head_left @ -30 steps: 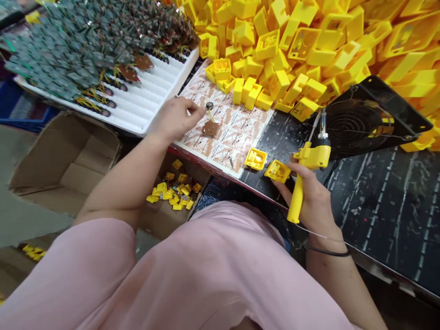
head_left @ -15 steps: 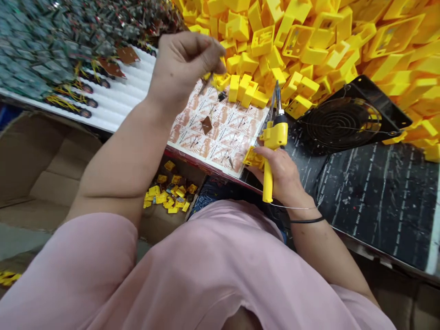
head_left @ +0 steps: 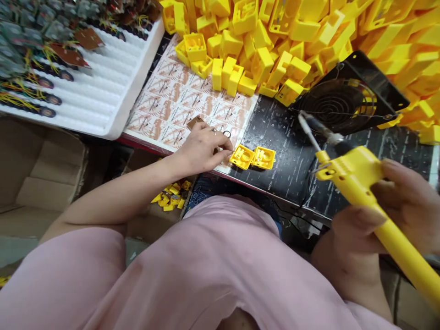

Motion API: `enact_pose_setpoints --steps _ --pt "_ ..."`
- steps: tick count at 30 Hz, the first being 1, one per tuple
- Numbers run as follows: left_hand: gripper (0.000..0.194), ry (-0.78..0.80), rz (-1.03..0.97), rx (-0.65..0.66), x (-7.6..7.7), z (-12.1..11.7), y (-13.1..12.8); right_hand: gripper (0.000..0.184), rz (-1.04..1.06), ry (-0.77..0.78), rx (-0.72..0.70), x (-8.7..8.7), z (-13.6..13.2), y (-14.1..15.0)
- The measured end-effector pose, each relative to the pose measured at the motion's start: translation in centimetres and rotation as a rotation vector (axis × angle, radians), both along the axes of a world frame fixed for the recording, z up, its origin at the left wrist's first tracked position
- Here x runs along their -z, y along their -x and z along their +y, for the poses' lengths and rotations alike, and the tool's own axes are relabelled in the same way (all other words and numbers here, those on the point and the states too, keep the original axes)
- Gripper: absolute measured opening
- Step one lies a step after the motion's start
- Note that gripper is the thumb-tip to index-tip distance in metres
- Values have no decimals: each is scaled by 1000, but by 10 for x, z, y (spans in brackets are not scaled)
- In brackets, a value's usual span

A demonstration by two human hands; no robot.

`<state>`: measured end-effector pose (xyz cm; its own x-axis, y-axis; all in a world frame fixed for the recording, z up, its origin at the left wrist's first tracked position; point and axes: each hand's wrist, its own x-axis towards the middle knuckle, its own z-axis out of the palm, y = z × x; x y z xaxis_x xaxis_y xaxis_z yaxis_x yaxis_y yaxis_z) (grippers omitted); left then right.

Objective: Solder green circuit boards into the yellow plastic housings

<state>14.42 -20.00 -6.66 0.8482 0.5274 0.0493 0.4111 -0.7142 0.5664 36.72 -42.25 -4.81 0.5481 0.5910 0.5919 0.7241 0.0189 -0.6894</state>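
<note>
My left hand (head_left: 205, 149) rests low over the patterned sheet, thumb and fingertips pinched together at the left edge of a small yellow plastic case half (head_left: 242, 157). What the pinch holds, if anything, is too small to make out. A matching yellow case half (head_left: 264, 158) lies against its right side, hollow side up. Beyond my left fingers are a small round black part (head_left: 227, 134) and a brown circuit board (head_left: 195, 121), partly covered by the hand. My right hand (head_left: 388, 215) grips a yellow soldering gun (head_left: 357, 176), raised at the right with its metal tip pointing up and left.
Yellow plastic cases (head_left: 247, 50) are heaped along the back. A black fan (head_left: 338, 107) leans before them. At left, a white foam tray (head_left: 113, 91) carries circuit boards with wires (head_left: 51, 50). Below the table edge, a cardboard box (head_left: 41, 178) and small yellow pieces (head_left: 172, 195) show.
My left hand has come down from the back of the sheet to the yellow case. My right hand has let go of the case and swung the soldering gun right, towards the camera.
</note>
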Motion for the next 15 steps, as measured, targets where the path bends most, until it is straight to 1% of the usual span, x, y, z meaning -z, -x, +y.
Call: enact_pose_setpoints --steps 1,2,3,5,6,7,9,10,11,12,13,15 --pt "29 23 5 -19 -1 -1 0 49 -14 -87 75 2 3 -1" --pt "29 42 9 -34 -2 -2 -1 41 -37 -194 130 6 8 -4" --pt "29 57 10 -45 -3 -3 -2 43 -38 -329 163 10 13 -6" --pt "28 71 12 -50 -4 -5 -4 52 9 -349 163 19 20 -10" --pt "28 72 15 -49 -4 -6 -5 49 41 -316 148 23 21 -10" --pt "27 66 20 -49 -5 -7 -6 41 68 -246 124 25 20 -9" --pt "27 47 40 -52 -6 -7 -9 21 75 -137 20 27 12 -3" --pt "26 36 55 -53 -7 -7 -10 26 72 -90 -48 26 8 2" --pt "26 26 75 -49 -8 -7 -12 36 69 -56 -110 24 4 6" --pt "25 14 99 -42 -8 -7 -13 42 64 -34 -158 22 1 11" --pt "24 2 125 -32 -9 -6 -15 43 56 -17 -191 20 -1 15" --pt "22 -20 174 -7 -11 -5 -18 36 30 24 -230 17 -1 20"
